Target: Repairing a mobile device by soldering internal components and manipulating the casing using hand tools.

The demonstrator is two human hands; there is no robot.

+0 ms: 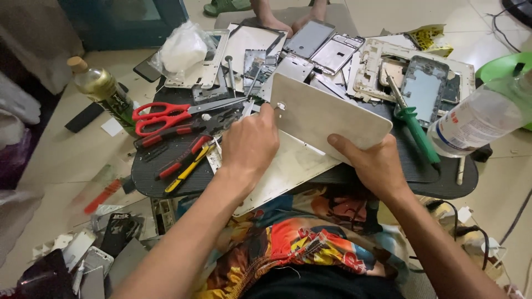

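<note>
A flat white tablet back cover [327, 113] is tilted up over a dark ridged work mat [166, 160]. My right hand [371, 163] grips its lower right edge, thumb on top. My left hand [249, 144] pinches the cover's left edge near a small round hole [281, 105]. A second white panel [288, 166] lies flat on the mat under both hands.
Red-handled scissors [160, 116], pliers and screwdrivers [183, 160] lie on the mat's left. A green-handled soldering iron [413, 124] lies right. Several phone frames [332, 52] are piled behind. A clear bottle [476, 119] is at right, a green one [105, 88] at left. Another person's feet [277, 22] are beyond.
</note>
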